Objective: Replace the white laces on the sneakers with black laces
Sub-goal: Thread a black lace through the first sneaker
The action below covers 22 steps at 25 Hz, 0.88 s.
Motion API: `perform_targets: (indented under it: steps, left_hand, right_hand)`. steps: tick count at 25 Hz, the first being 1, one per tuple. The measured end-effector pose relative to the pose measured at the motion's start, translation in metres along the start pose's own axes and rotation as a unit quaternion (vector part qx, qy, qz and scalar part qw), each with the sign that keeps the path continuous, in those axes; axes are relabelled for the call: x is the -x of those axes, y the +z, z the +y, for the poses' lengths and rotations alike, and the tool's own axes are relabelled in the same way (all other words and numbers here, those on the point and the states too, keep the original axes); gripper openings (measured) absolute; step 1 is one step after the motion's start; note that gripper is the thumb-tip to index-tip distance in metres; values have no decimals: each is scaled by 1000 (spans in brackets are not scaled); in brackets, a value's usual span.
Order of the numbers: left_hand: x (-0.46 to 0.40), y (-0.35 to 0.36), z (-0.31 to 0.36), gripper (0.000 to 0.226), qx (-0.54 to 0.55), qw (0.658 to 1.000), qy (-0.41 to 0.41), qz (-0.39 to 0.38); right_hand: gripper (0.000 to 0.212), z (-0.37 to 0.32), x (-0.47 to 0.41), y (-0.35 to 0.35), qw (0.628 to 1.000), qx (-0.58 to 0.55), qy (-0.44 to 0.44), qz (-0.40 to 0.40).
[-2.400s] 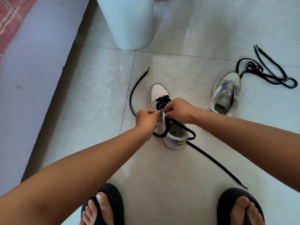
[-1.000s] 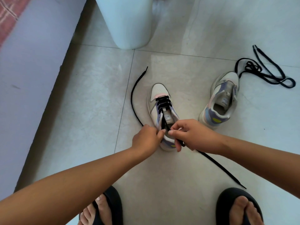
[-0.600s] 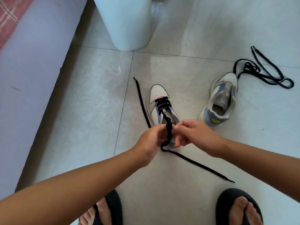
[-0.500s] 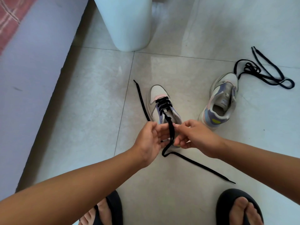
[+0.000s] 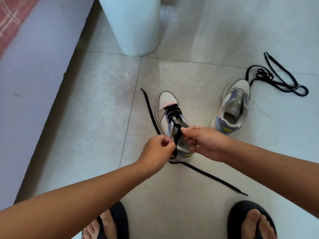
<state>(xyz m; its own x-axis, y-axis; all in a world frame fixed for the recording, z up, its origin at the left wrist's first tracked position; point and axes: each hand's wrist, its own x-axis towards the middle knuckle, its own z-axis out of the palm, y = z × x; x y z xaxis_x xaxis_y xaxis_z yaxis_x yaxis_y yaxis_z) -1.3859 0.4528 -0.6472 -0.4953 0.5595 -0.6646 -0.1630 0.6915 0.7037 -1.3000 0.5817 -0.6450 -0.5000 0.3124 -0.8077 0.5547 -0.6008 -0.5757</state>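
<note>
Hands (image 5: 183, 145) pinching flat black lace (image 5: 177, 135)

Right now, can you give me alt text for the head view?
Two bare hands, left hand and right hand, pinch a flat black shoelace above a half-laced white-and-lilac sneaker on a pale tiled floor. To the right lie an unlaced matching sneaker and a loose tangled black lace.

- No text, brand, number or sign can be read anywhere.
- The tongue of the unlaced sneaker (image 5: 231, 107) carries a small dark label (image 5: 235, 109); its print is too small and blurred to make out.
- The sneaker being laced (image 5: 170, 116) shows no legible marking.
</note>
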Motion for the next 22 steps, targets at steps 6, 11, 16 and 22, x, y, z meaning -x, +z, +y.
perform_targets:
  steps: [6, 11, 16, 22]
  left_hand:
    - [1, -4, 9, 20, 100, 990, -54, -88]
    - [-1, 3, 17, 40, 70, 989, -61, -112]
    - [2, 3, 2, 14, 0, 992, -19, -129]
    - [1, -21, -21, 12, -56, 998, -18, -14]
  right_hand:
    - [11, -2, 1, -5, 999, 17, 45, -10]
    - [9, 4, -9, 4, 995, -56, 73, -33]
    - [18, 4, -7, 6, 998, -36, 48, 0]
    - [18, -14, -4, -11, 996, 80, 39, 14]
